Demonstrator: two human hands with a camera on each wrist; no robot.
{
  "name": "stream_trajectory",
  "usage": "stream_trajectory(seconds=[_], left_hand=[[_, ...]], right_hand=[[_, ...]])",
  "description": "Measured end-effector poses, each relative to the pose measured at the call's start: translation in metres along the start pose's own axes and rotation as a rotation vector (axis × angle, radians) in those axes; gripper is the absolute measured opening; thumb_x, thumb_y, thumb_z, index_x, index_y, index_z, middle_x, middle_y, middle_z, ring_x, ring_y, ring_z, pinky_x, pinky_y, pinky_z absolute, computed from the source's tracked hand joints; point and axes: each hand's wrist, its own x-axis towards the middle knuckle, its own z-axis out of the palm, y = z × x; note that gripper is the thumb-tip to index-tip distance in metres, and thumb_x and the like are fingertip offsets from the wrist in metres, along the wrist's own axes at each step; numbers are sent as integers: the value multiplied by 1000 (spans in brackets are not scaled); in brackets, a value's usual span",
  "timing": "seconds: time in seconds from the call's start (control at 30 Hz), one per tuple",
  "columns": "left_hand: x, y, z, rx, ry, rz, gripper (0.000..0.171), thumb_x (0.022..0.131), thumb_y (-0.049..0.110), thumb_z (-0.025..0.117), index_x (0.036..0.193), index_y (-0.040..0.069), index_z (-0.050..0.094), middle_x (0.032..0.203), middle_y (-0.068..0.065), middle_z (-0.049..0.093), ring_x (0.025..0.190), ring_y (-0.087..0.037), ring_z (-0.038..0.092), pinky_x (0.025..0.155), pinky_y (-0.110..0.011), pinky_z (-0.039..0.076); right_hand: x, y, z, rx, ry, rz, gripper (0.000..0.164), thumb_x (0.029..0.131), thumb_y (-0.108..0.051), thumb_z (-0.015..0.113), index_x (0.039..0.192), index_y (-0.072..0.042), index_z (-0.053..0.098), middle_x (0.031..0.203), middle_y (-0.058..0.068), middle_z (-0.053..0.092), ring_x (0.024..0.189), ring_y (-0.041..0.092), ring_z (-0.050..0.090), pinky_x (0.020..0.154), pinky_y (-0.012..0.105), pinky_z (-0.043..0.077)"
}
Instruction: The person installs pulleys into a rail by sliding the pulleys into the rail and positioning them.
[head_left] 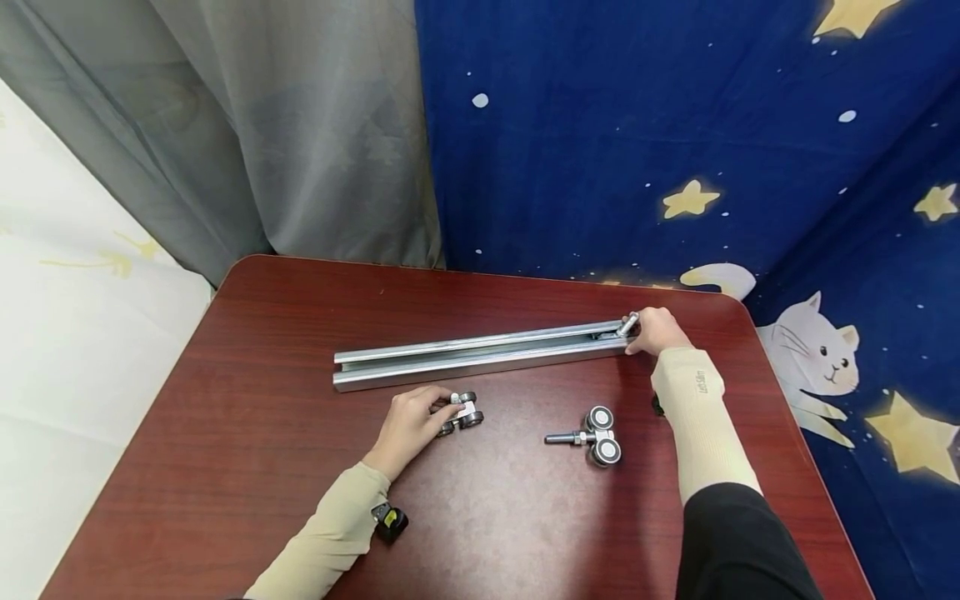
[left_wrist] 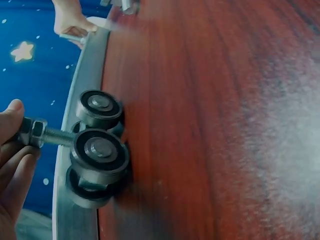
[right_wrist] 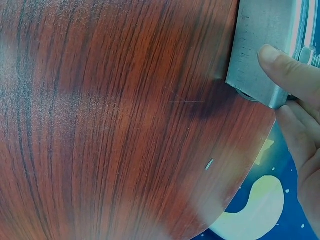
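Note:
My left hand (head_left: pixel 408 425) pinches a roller trolley (head_left: pixel 470 414) by its bolt and nuts, just in front of a metal channel rail (head_left: pixel 472 360). In the left wrist view, the black-sealed wheels (left_wrist: pixel 100 155) of this trolley show clearly beside the rail. At the rail's right end, my right hand (head_left: pixel 658 332) grips the channel, thumb against its side wall (right_wrist: pixel 265 50) in the right wrist view. Out of the slot there, close to the fingers, sticks a bolt (head_left: pixel 628 325); what it joins inside the rail is mostly hidden.
Another roller trolley (head_left: pixel 602 437) lies on the reddish-brown table (head_left: pixel 262 467), right of centre, its bolt pointing left. Behind the table hang a grey curtain (head_left: pixel 330 150) and a blue starry curtain (head_left: pixel 562 150).

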Motion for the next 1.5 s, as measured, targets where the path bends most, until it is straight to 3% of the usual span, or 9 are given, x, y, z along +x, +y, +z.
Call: stream_trajectory(seconds=[0.33,0.5,0.73,1.07,1.27,1.5], left_hand=[[-1,-2,-2,13,21,-11,11,72,9,75,79,7,67,73,0,66,61,-7,59,53,-20,46],[-1,-5,-8,32,46,-51,12,71,11,76,79,8,68,72,0,66,57,-4,57,51,-19,45],[-2,-9,-23,34,66,-154,11,71,8,76,79,7,68,73,-3,67,59,-7,62,51,-19,49],[-13,-17,-43,85,130,-180,15,68,10,78,79,8,68,73,-2,67,61,-9,63,52,-23,49],[-24,-23,-57,99,165,-247,15,69,8,77,80,8,68,73,-2,67,61,-10,64,53,-19,49],[-34,-32,-75,109,236,-320,15,67,3,78,79,5,69,70,-4,68,62,4,58,54,-8,44]], right_hand=[[2,-2,-1,-2,-1,-5,41,63,-14,81,97,4,65,88,17,65,85,31,56,81,47,45],[4,-2,0,-1,-2,-2,42,63,-14,81,98,4,65,88,17,65,85,30,56,81,47,45],[4,-1,1,3,-5,7,40,63,-14,81,95,4,65,87,17,64,82,29,54,79,46,46],[3,-1,1,1,-8,14,42,64,-14,81,98,4,65,89,18,65,86,31,56,82,48,45],[2,-2,1,-7,-9,16,41,64,-14,81,97,5,65,91,19,64,83,29,54,81,46,45],[2,-2,-1,-7,-24,26,40,64,-15,81,95,5,65,89,18,64,78,26,51,78,45,46]])
